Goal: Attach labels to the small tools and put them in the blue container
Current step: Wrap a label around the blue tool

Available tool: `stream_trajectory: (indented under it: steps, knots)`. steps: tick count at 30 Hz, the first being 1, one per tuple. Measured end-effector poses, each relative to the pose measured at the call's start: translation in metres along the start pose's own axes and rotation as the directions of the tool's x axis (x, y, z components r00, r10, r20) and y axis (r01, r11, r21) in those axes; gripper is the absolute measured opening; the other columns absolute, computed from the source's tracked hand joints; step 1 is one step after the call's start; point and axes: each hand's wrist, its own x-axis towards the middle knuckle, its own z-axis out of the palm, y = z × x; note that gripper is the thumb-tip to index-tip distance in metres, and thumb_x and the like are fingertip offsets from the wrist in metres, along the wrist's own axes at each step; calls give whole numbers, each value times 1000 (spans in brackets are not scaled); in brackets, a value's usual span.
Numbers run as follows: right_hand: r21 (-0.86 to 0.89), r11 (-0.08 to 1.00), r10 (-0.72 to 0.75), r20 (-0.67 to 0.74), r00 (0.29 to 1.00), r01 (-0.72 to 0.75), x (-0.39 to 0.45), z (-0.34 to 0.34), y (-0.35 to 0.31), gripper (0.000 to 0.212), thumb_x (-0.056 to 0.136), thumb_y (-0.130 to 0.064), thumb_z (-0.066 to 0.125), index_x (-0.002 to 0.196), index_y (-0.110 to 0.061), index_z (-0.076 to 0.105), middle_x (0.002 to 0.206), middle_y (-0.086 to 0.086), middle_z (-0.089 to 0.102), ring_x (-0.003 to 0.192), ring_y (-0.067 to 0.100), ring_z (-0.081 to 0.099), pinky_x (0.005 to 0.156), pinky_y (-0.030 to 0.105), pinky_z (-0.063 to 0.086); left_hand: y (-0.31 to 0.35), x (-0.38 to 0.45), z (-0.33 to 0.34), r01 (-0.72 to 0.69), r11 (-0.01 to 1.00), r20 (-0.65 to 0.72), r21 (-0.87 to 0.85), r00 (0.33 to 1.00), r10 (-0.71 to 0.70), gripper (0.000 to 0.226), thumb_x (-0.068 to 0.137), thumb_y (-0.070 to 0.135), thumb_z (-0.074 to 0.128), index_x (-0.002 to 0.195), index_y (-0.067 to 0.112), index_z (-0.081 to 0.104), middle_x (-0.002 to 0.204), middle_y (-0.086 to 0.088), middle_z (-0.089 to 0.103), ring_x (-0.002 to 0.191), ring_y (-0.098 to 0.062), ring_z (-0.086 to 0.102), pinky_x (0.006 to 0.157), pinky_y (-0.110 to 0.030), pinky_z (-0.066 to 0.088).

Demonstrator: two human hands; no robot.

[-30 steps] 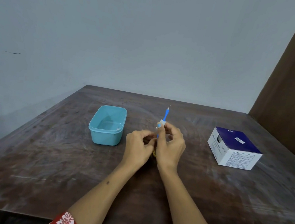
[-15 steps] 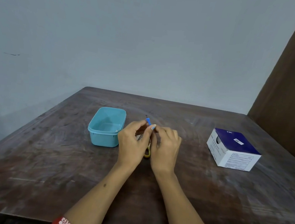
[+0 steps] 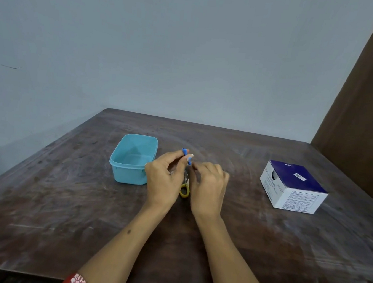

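- Shifted since earlier: blue-handled tool (image 3: 189,160) lowered, tilted toward blue container (image 3: 133,158).
- Left hand (image 3: 163,180): fingertips pinching tool.
- Right hand (image 3: 208,187): fingers curled; grip unclear.
- Yellow ring (image 3: 184,189): between hands, on tabletop (image 3: 63,198).

Slim blue tool (image 3: 189,162) pinched upright beside open, empty blue container (image 3: 134,158)

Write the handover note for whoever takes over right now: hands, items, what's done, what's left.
Left hand: pinch grip on the small blue tool, held above the table.
Right hand: fingers at the same tool; exact grip unclear.
Yellow item: between the hands, mostly hidden.
Blue container: left of the hands, looks empty.
White and blue box: far right.
Done: nothing stowed.
Left: finish labelling, place tool in container.
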Motion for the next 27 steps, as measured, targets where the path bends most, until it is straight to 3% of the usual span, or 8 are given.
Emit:
stream_trajectory:
  steps: [2,6,11,14,17,23,27]
  knots:
    - [4,999,-34,-27,999,34,1,0,-2,23,83,-33,52,82,-20,72,72,-5,65,70,17,55,72,28,28,-1,1,0,-1,1000,-12,2,1000,1,18,82,15,70,97,8,73,81,2,72,76,-4,66,67,-11,51]
    - [-39,999,34,58,998,-32,0,2,2,8,82,-20,64,75,-19,69,68,-3,63,70,22,55,70,29,25,-1,1,-1,-24,1000,-16,12,1000,24,18,82,15,69,98,8,73,82,2,71,78,-3,65,66,-9,49]
    - [50,999,-17,-18,1000,18,0,0,-3,21,84,-31,55,83,-19,72,72,-3,66,71,17,55,70,31,36,-3,2,-1,-22,1000,-12,19,1000,23,17,83,15,68,99,9,73,80,2,71,75,-5,66,63,-13,51]
    - [14,1000,10,41,999,-10,0,-1,-3,11,84,-23,62,85,-18,72,74,-2,66,74,20,55,72,32,33,-4,2,-1,-27,999,-14,17,1000,28,16,83,14,68,97,10,73,80,5,70,72,1,64,60,-10,48]
    - [-49,996,85,154,984,-78,0,-1,1,11,87,-18,61,81,-16,69,76,1,63,80,22,52,73,30,26,-4,2,-1,-29,1000,7,12,1000,29,17,84,15,67,99,10,73,80,8,68,76,-6,66,64,-19,54]
    - [33,999,16,35,999,-17,0,-1,-4,10,81,-23,64,84,-17,72,72,0,65,72,20,55,70,31,36,-7,3,-1,-6,1000,10,19,1000,6,17,84,14,67,99,11,73,81,9,69,75,-11,67,68,-34,57]
    - [-61,993,111,204,973,-101,0,0,2,13,88,-22,60,83,-16,70,79,4,65,83,24,53,76,35,35,-8,2,0,19,1000,34,-17,999,-18,17,84,16,67,99,13,73,80,7,70,75,-14,69,69,-38,58]
